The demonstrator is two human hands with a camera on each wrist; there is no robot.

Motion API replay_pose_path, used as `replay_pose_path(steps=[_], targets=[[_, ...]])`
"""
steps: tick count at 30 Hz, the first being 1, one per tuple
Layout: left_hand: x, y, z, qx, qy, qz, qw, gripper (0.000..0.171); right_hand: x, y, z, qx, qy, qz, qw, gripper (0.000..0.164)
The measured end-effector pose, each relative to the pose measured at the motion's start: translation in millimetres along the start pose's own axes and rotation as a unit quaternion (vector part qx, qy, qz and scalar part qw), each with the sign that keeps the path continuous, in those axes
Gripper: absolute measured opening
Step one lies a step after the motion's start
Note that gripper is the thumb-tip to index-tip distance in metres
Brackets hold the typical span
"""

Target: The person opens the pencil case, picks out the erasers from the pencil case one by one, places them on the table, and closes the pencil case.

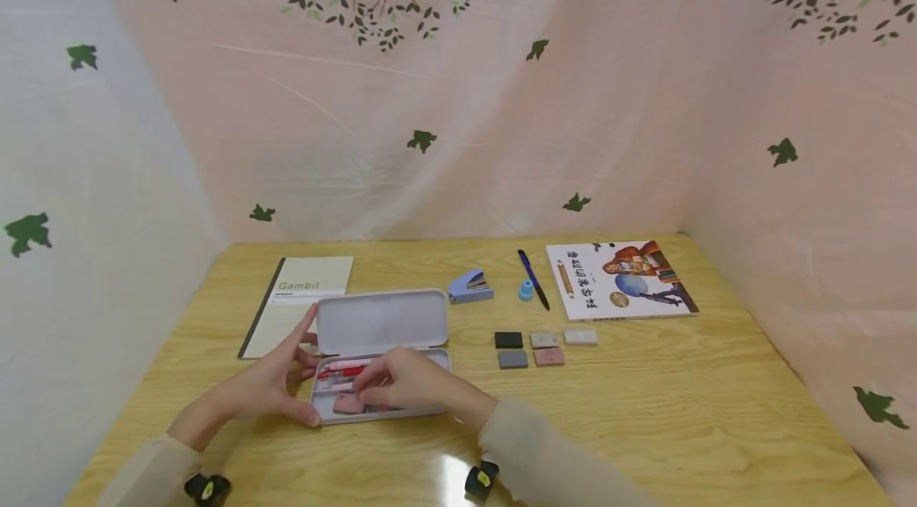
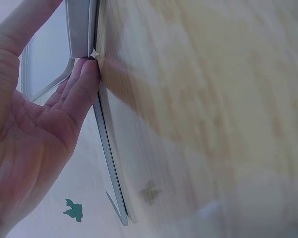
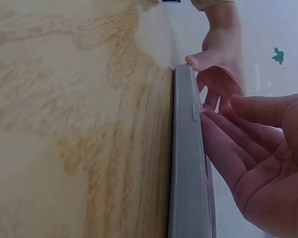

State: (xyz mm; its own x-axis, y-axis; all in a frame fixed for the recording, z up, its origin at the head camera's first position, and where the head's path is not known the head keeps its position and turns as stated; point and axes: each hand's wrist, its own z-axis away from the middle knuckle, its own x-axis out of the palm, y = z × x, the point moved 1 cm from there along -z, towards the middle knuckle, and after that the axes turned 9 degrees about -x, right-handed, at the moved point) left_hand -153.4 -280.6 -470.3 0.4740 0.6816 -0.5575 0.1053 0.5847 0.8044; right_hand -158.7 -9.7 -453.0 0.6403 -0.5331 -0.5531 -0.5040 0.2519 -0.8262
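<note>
An open pencil case (image 1: 383, 321) lies on the table with its lid tilted back. My left hand (image 1: 268, 384) grips its left end, the thumb on the front corner and the fingers at the back and beside the lid. Into the tray reaches my right hand (image 1: 408, 380), its fingers bent beside a pink eraser (image 1: 349, 403). In the right wrist view, thumb and index finger of the right hand (image 3: 273, 163) stand apart; the fingertips are partly behind the case wall. Red and pink pens (image 1: 344, 370) lie in the case's rear compartment. The right hand covers part of the tray.
Several erasers (image 1: 509, 341) lie in two rows right of the case. Behind them are a blue stapler (image 1: 470, 286), a small blue object (image 1: 526, 290), a pen (image 1: 533, 280) and a picture book (image 1: 622, 281). A notebook (image 1: 286, 316) lies left, beside the lid.
</note>
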Motion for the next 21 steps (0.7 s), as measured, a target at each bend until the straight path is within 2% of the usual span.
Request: replay_pose_path(steps=[9,21], targets=[[-0.5,0.9,0.5,0.005,0.002,-0.001,1.0,0.142,2.4,0.6,-1.3,0.011,-0.001,0.043,0.999,0.018],[0.2,3.1,2.0,-0.002,0.003,-0.001,1.0,0.142,4.2,-0.4,-1.9,0.022,-0.006,0.043,0.999,0.017]])
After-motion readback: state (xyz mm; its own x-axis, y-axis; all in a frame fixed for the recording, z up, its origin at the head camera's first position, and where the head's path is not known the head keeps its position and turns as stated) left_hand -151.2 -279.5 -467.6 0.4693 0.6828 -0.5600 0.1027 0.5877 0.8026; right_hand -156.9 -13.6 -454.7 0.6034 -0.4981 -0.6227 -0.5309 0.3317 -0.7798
